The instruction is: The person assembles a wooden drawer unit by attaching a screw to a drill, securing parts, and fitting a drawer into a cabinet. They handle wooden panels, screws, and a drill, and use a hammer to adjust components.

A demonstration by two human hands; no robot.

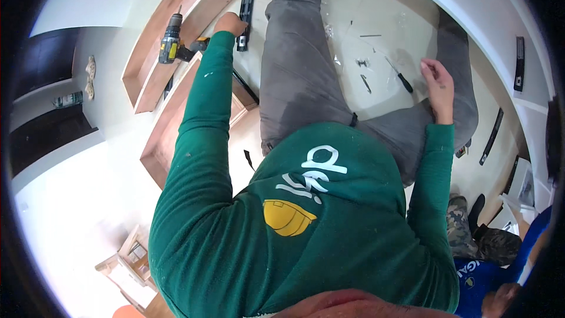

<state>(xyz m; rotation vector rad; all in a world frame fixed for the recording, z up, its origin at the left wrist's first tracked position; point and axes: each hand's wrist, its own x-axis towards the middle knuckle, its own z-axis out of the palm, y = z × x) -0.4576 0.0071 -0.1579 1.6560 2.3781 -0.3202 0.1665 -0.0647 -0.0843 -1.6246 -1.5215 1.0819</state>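
The left hand [231, 23] is at the long black drawer slide [246, 15], which lies on the pale floor [382, 6] near the light wooden box [209, 6]; whether its fingers pinch, I cannot tell. The right hand [440, 87], with fingers loosely curled, half open, is near the black-handled screwdriver [405, 83].

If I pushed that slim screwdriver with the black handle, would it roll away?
The slim screwdriver with the black handle would probably roll, since its handle looks rounded and the smooth, pale floor seems level. It may curve, because the handle is thicker than the thin, straight shaft. That shaft looks metallic, so likely stiff.
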